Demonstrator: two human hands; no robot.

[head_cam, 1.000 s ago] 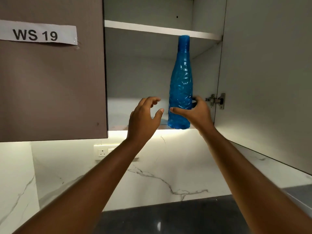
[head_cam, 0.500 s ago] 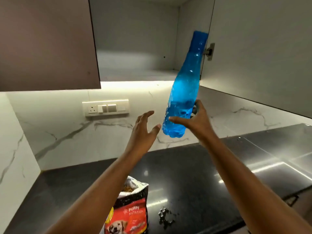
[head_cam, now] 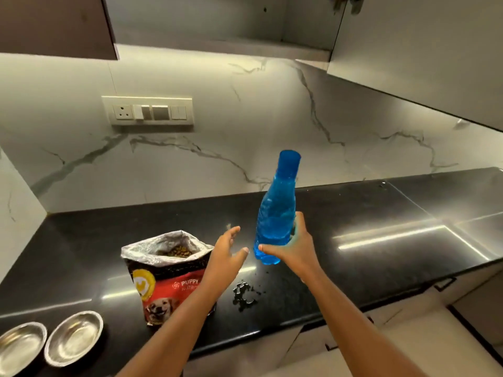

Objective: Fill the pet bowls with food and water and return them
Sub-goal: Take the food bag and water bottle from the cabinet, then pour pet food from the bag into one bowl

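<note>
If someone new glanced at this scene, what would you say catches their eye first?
The bright blue bottle, held near its base by the right hand above the black counter, stands out most. Left of it an open food bag stands on the counter, with the open left hand between them. Two empty metal bowls sit at the lower left.

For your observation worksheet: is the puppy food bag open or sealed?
Open. The puppy food bag has its silver top spread apart, with brown kibble visible inside.
</note>
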